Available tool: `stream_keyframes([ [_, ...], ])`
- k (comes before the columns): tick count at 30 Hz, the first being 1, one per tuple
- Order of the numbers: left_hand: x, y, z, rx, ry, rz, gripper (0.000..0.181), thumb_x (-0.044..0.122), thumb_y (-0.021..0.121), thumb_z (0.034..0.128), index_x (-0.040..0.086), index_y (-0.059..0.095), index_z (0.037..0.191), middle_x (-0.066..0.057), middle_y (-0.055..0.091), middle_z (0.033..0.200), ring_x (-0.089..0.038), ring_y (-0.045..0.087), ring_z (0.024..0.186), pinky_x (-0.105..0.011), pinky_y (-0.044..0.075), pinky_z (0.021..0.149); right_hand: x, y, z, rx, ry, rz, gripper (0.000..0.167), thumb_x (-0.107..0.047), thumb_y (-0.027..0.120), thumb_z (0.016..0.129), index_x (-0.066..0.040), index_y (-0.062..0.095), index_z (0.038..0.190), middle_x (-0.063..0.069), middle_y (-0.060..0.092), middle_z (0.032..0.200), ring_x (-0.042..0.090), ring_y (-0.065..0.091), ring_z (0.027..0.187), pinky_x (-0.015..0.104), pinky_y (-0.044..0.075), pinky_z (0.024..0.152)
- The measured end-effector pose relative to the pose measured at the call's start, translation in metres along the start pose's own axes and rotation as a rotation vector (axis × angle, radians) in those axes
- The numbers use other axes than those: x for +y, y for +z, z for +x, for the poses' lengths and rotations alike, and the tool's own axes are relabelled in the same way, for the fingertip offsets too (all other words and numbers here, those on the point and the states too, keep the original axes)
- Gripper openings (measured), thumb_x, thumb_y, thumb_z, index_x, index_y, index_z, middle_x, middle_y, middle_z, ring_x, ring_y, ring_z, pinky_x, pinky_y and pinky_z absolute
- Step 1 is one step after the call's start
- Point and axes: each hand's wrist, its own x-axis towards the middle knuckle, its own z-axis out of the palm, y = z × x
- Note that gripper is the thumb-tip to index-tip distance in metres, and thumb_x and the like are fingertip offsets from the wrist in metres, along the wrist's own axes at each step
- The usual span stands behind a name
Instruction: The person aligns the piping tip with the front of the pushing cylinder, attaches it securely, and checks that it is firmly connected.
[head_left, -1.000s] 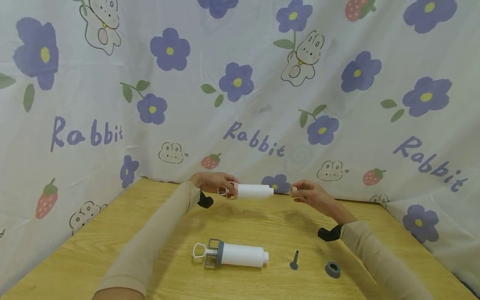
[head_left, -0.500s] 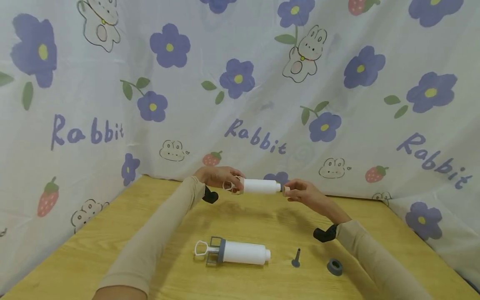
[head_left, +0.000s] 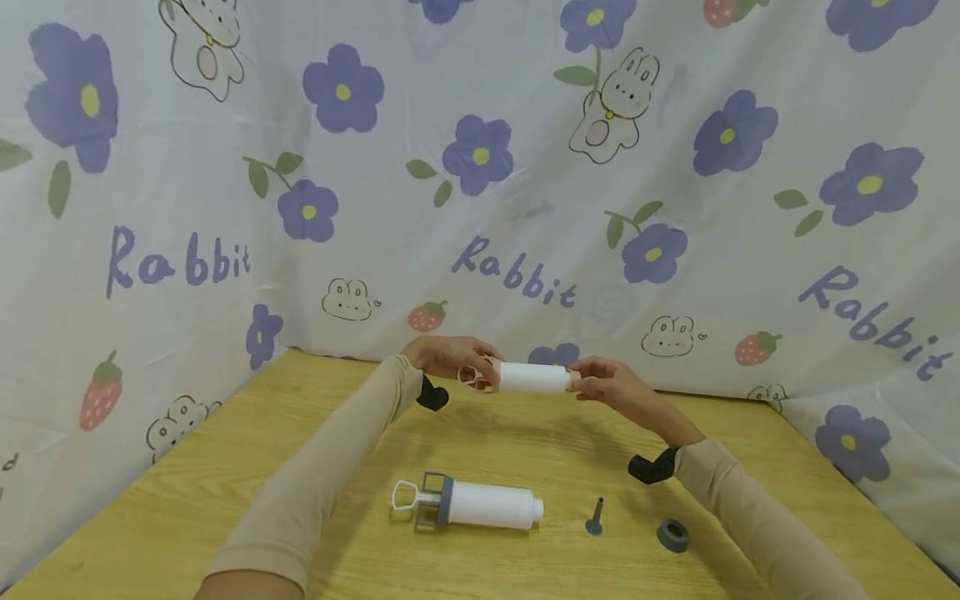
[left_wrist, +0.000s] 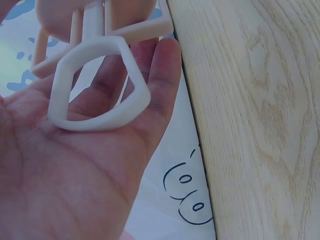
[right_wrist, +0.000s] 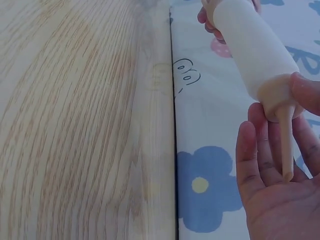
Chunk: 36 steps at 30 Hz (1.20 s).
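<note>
Above the table's far edge, the left hand (head_left: 452,357) grips the pale pink collar of a white cylinder (head_left: 534,377). Its white ring handle (left_wrist: 100,122) lies over the left palm (left_wrist: 75,170) in the left wrist view. At the cylinder's other end, the right hand (head_left: 617,390) pinches a pink cap. The right wrist view shows this pink cap (right_wrist: 275,95) against the cylinder's end, its thin nozzle (right_wrist: 286,145) pointing toward the right palm (right_wrist: 285,205), with the thumb on the cap's side.
A second white cylinder (head_left: 491,505) with a grey collar (head_left: 446,501) lies on the wooden table (head_left: 247,450) nearer the camera. Right of it are a grey nozzle piece (head_left: 595,522) and a grey ring (head_left: 672,535). A patterned cloth (head_left: 405,242) hangs behind the table.
The left hand and its cylinder have moved right. The right hand has moved slightly left, and the gap between the pink cap and the cylinder's end has closed.
</note>
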Motion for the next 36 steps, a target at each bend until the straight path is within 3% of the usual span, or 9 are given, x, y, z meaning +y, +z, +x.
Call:
stream_keyframes([
  [7,0.001,0.002,0.001,0.016,0.010,0.002,0.039,0.005,0.066,0.0902,0.004,0.056,0.128,-0.008,0.064,0.098,-0.018,0.054,0.076,-0.025,0.040,0.065,-0.001,-0.001,-0.002,-0.014,0.026,0.030,0.031,-0.021,0.055,0.104,0.000,0.057,0.127,0.001,0.065,0.109,0.016,0.067,0.099,0.041,0.053,0.100],
  [15,0.004,0.005,0.002,0.031,-0.010,-0.006,0.043,0.005,0.067,0.0892,0.004,0.055,0.131,-0.011,0.062,0.108,-0.020,0.058,0.084,-0.029,0.049,0.076,0.004,-0.001,0.003,-0.024,0.049,0.034,0.044,-0.037,0.044,0.107,0.000,0.051,0.129,0.005,0.065,0.096,0.011,0.064,0.078,0.029,0.058,0.079],
  [19,0.004,0.006,0.004,0.040,-0.022,0.004,0.046,0.007,0.069,0.0881,0.006,0.055,0.132,-0.011,0.062,0.112,-0.022,0.061,0.089,-0.031,0.053,0.079,0.005,-0.002,0.004,-0.025,0.056,0.019,0.048,-0.040,0.041,0.107,0.002,0.049,0.130,0.005,0.062,0.092,0.011,0.062,0.074,0.029,0.058,0.076],
  [26,0.007,0.007,0.004,0.036,-0.008,-0.008,0.045,0.006,0.068,0.0887,0.005,0.055,0.132,-0.011,0.062,0.112,-0.023,0.060,0.092,-0.029,0.053,0.079,0.003,-0.008,0.000,-0.053,0.032,0.113,0.023,-0.024,0.045,0.108,-0.010,0.049,0.126,0.002,0.064,0.096,0.012,0.064,0.082,0.030,0.058,0.082],
  [30,0.010,0.007,0.003,0.028,0.009,-0.011,0.045,0.005,0.066,0.0893,0.004,0.054,0.133,-0.011,0.061,0.112,-0.023,0.059,0.092,-0.029,0.053,0.079,-0.002,-0.009,-0.004,-0.067,-0.003,0.081,0.021,-0.016,0.050,0.105,-0.012,0.046,0.126,0.002,0.065,0.099,0.013,0.066,0.085,0.030,0.058,0.084],
  [36,0.009,0.007,0.004,0.028,0.011,-0.033,0.041,0.004,0.066,0.0889,0.004,0.056,0.128,-0.012,0.060,0.112,-0.021,0.059,0.090,-0.028,0.053,0.078,-0.001,-0.009,-0.006,-0.069,-0.007,0.026,0.016,-0.020,0.052,0.105,-0.009,0.049,0.117,0.002,0.066,0.099,0.014,0.065,0.085,0.029,0.057,0.081],
])
